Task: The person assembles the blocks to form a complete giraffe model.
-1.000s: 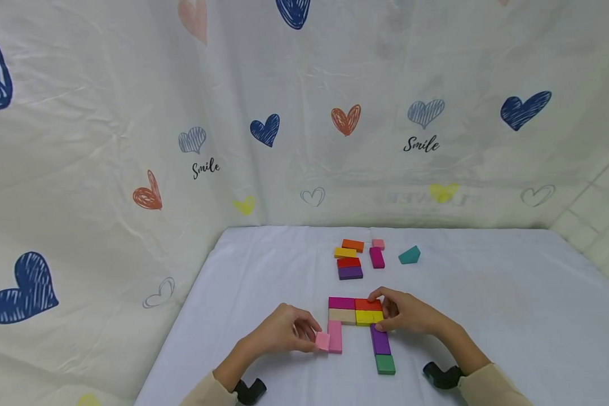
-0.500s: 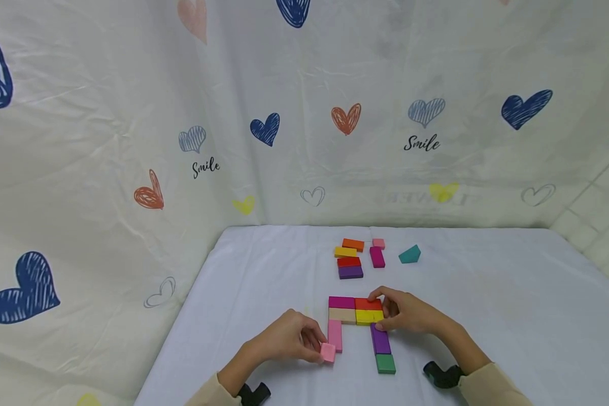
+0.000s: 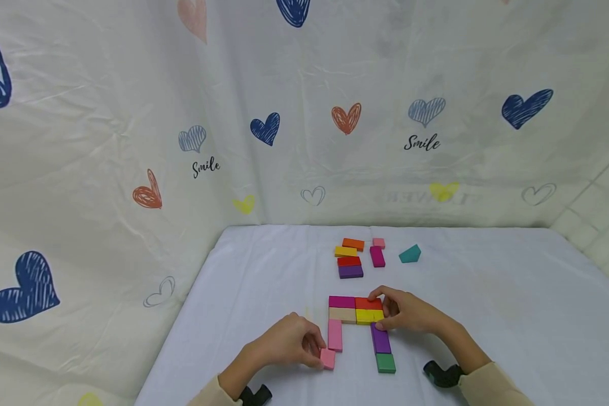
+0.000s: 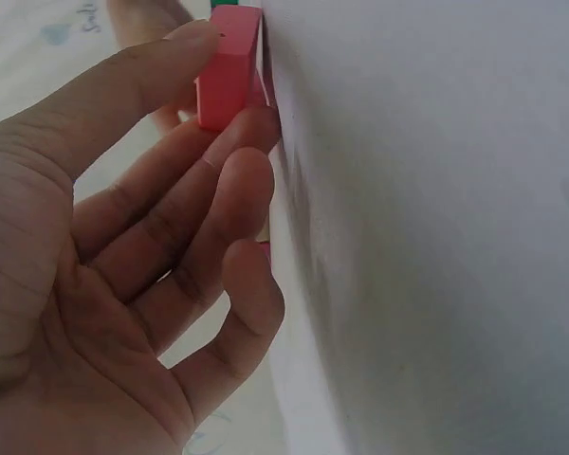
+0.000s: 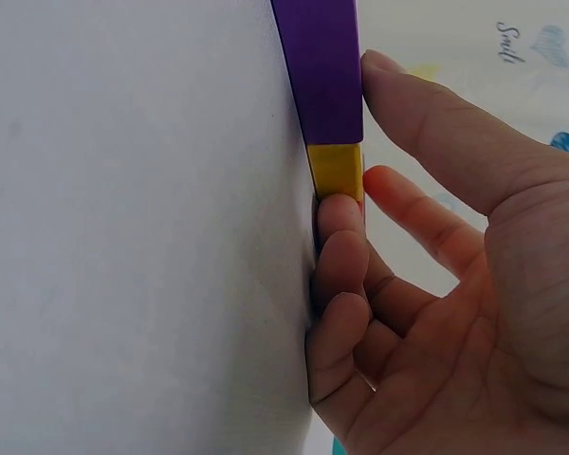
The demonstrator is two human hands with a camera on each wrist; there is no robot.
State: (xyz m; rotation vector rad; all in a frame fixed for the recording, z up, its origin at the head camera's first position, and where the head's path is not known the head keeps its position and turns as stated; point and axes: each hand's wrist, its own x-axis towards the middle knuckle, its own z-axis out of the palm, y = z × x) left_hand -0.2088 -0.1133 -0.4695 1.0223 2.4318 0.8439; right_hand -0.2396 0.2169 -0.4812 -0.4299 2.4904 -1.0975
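Note:
In the head view my left hand (image 3: 290,339) pinches a small pink block (image 3: 327,359) between thumb and fingers, near the lower end of a longer pink block (image 3: 335,335). The left wrist view shows the thumb on one face of this pink block (image 4: 229,71) and fingertips at the other. My right hand (image 3: 411,313) rests on the arrangement, index finger at the red block (image 3: 368,304) and thumb on the purple block (image 3: 380,340). In the right wrist view, other fingers touch the side by the yellow block (image 5: 338,172).
The arrangement also has magenta (image 3: 342,301), beige (image 3: 342,315) and green (image 3: 385,363) blocks. Farther back lie orange (image 3: 353,244), purple (image 3: 351,272), magenta (image 3: 378,256) and teal (image 3: 410,254) blocks, among others. A heart-printed cloth (image 3: 304,169) hangs behind the white table (image 3: 487,293).
My left hand has moved the small pink block toward the person, from beside the longer pink block to near its lower end. My right hand stays in place.

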